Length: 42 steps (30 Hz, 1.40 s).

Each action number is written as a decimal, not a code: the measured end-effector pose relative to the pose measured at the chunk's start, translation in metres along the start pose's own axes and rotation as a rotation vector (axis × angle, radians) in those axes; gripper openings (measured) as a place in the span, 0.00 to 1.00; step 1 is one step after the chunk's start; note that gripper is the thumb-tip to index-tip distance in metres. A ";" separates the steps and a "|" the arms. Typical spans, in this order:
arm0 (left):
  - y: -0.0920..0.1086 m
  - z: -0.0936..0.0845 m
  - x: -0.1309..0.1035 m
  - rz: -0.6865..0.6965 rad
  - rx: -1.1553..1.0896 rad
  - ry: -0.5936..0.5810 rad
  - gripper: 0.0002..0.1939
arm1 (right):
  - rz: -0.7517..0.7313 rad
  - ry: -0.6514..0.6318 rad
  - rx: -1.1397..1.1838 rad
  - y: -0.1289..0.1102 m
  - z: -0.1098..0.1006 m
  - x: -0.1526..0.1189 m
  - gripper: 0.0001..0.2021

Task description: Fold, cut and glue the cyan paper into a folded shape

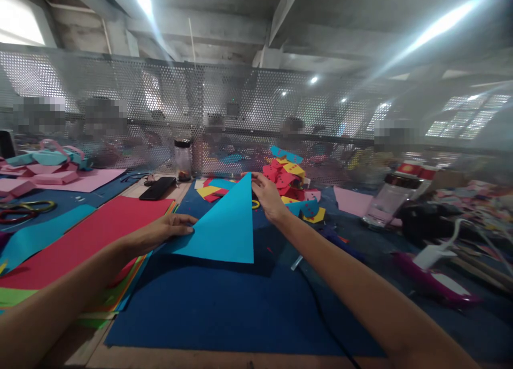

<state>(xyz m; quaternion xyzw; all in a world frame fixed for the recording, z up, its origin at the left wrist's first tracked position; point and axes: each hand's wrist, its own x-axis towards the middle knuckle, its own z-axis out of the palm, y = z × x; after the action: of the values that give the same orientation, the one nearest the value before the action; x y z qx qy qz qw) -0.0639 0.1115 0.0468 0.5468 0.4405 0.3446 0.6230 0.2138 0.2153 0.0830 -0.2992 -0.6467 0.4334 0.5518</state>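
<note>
A blue paper sheet [228, 227] is held up over the dark blue mat [224, 310], its outline roughly triangular with a peak at the top. My left hand [178, 227] pinches its left edge between thumb and fingers. At the peak, my right hand [264, 192] grips the paper, with some fingertips hidden behind it. Beyond my right hand lies a pile of red, yellow and blue paper pieces [284, 179]. Stacked coloured sheets, red on top [132, 219], lie to the left, under my left forearm.
A black phone [157, 188] and a lidded jar [183, 160] stand near the perforated screen [232, 101]. Scissors [28, 211] and pink paper boxes [48, 176] are at left. At right are a clear bottle [390, 200], a purple object [433, 281] and a black cable [320, 307].
</note>
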 end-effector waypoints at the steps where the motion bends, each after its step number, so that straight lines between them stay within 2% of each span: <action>1: -0.001 -0.002 0.001 0.007 -0.003 0.019 0.20 | -0.001 0.008 0.004 0.000 0.000 0.001 0.16; 10: -0.008 -0.018 0.009 0.072 -0.046 0.231 0.22 | 0.000 0.159 -0.002 0.004 -0.009 0.010 0.14; 15: -0.004 -0.016 0.008 0.149 -0.125 0.193 0.23 | -0.012 0.263 -0.015 0.007 -0.019 0.017 0.12; 19: -0.004 -0.015 0.008 0.185 -0.147 0.163 0.31 | -0.015 0.321 -0.020 0.011 -0.026 0.021 0.11; 21: -0.005 -0.016 0.008 0.193 -0.149 0.166 0.32 | -0.007 0.330 -0.017 0.013 -0.028 0.022 0.11; 26: -0.009 -0.019 0.012 0.243 -0.185 0.227 0.24 | 0.002 0.318 -0.037 0.017 -0.028 0.021 0.13; 32: -0.009 -0.018 0.014 0.279 -0.220 0.310 0.17 | -0.057 0.302 -0.113 0.011 -0.025 0.015 0.18; 38: -0.009 -0.021 0.017 0.271 -0.230 0.433 0.11 | -0.118 0.269 -0.167 0.008 -0.023 0.014 0.12; 42: -0.011 -0.024 0.018 0.260 -0.234 0.479 0.10 | -0.138 0.248 -0.187 0.006 -0.021 0.013 0.11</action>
<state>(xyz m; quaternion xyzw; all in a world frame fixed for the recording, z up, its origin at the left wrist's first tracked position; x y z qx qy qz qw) -0.0795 0.1353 0.0328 0.4263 0.4587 0.5892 0.5106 0.2308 0.2336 0.0838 -0.3552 -0.6303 0.2921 0.6256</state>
